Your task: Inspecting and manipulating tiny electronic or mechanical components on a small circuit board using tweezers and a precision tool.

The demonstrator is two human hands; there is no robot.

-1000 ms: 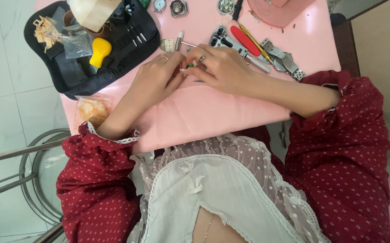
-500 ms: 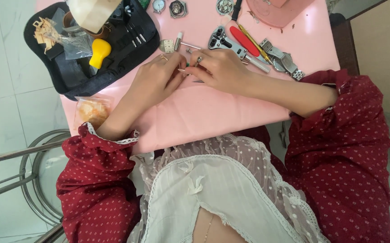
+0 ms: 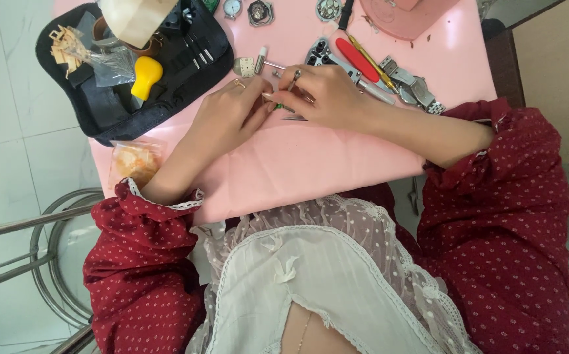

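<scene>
Little has shifted: left hand [image 3: 228,111] and right hand [image 3: 327,97] still pinch a small part, too tiny to identify, just below a square silver watch case [image 3: 244,66].

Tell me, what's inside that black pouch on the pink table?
The open black pouch holds a yellow-handled tool, slim dark tools and clear bags of small tan bits. A tan box covers its top part.
</scene>
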